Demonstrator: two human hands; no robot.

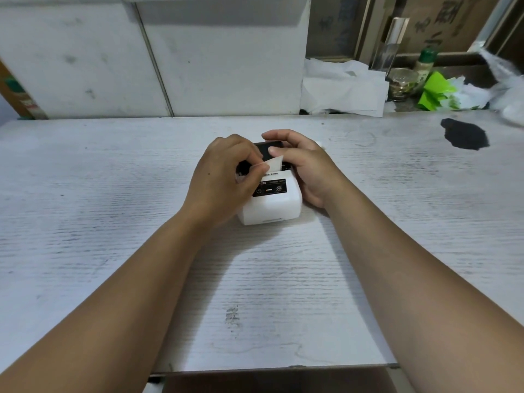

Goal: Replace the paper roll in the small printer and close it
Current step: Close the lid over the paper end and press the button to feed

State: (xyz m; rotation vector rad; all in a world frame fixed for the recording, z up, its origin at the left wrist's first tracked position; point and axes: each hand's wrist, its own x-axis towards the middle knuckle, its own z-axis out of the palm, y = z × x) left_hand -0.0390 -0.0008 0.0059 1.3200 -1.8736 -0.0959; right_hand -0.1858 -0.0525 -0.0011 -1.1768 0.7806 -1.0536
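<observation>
A small white printer [272, 207] with a black control panel sits in the middle of the white table [113, 194]. Its black lid [269, 145] stands raised at the far side. A white paper strip [274, 163] comes up out of the open compartment. My left hand [224, 180] pinches the strip's near edge between thumb and forefinger. My right hand [306, 168] rests against the printer's right side, its fingers reaching over the lid. The roll itself is hidden by my hands.
A dark stain [465, 134] marks the table at the far right. Crumpled white paper [343, 89], a glass jar [402, 83], a green-capped bottle [425, 66] and green wrappers [436, 92] lie behind the table. White panels stand along the far edge.
</observation>
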